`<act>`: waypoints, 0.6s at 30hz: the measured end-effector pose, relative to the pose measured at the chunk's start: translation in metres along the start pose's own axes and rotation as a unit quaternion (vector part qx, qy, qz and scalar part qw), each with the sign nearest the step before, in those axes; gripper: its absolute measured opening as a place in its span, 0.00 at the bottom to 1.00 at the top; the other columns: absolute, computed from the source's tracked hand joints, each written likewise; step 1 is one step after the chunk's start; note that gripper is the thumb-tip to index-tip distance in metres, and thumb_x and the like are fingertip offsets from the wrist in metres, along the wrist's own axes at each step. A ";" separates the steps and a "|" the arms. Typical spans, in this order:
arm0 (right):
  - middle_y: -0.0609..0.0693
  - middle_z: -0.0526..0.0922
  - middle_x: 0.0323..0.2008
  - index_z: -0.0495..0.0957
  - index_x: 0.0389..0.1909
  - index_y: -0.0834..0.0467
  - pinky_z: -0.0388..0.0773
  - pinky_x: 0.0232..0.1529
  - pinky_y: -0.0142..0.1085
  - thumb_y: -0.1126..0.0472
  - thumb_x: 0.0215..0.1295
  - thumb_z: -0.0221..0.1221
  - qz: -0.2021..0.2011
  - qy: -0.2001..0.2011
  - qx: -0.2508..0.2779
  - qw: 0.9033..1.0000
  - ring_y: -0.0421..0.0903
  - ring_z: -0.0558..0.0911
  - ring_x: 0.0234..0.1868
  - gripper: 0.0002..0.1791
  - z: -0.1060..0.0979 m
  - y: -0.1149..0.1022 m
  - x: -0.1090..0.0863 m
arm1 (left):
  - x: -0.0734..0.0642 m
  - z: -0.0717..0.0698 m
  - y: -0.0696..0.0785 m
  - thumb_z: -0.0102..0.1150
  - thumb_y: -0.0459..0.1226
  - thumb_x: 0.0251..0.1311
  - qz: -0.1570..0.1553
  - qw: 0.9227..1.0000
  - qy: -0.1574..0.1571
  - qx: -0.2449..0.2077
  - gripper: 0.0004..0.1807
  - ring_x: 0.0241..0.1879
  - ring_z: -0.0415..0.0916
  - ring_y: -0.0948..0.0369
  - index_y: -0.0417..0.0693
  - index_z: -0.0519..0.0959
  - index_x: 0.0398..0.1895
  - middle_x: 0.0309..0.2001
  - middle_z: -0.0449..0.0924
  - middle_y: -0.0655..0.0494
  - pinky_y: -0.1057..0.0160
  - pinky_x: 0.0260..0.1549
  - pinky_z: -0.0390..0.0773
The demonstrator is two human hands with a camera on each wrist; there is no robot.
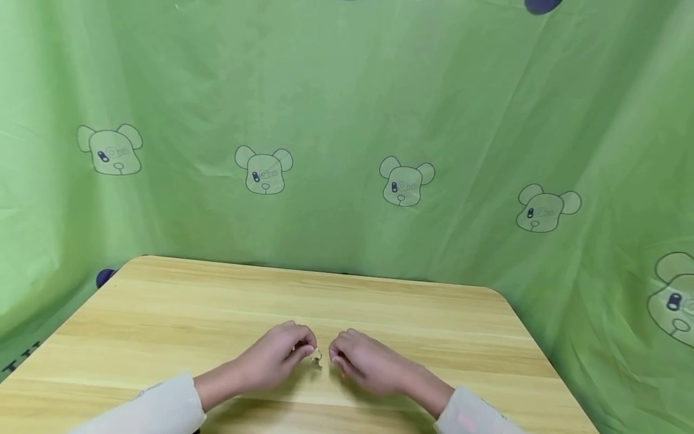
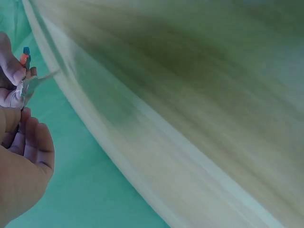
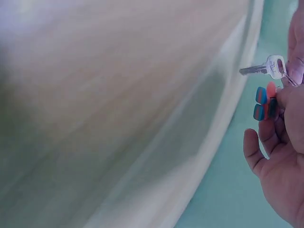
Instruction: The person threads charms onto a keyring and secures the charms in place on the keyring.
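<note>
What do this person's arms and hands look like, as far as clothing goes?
The pale off-white fabric left sleeve and matching right sleeve end above the wrists; the right one shows a pink spot. Left hand and right hand are bare, no gloves visible.

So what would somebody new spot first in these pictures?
Probably the big green curtain behind the table, printed with animal faces. Next, low in the middle of the head view, a silver key dangles beside the left fingers. The right-wrist view also shows a bright blue-and-orange charm held in the right fingers.
</note>
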State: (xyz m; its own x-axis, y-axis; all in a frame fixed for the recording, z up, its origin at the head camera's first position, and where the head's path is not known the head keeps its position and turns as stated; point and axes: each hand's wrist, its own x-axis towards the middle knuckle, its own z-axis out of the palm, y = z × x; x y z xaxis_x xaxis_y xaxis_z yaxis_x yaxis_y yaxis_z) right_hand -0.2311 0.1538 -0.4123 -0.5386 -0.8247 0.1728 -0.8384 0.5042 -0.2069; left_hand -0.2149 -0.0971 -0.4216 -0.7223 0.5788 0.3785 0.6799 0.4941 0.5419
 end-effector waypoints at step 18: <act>0.38 0.72 0.32 0.73 0.40 0.52 0.74 0.39 0.31 0.62 0.80 0.52 0.038 0.120 0.078 0.989 0.37 0.71 0.38 0.05 -0.026 0.009 0.011 | 0.028 -0.004 0.000 0.59 0.32 0.72 -0.091 0.979 0.118 -0.139 0.04 0.32 0.79 0.58 0.46 0.83 0.43 0.33 0.83 0.62 0.65 0.32 0.80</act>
State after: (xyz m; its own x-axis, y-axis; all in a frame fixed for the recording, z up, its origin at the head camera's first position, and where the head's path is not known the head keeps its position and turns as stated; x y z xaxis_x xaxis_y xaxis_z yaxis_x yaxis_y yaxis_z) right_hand -0.2472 0.1562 -0.3870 -0.6189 -0.6920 0.3715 -0.7822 0.5003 -0.3712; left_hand -0.2355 -0.0837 -0.4084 -0.8602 0.3146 0.4013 0.4993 0.3604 0.7879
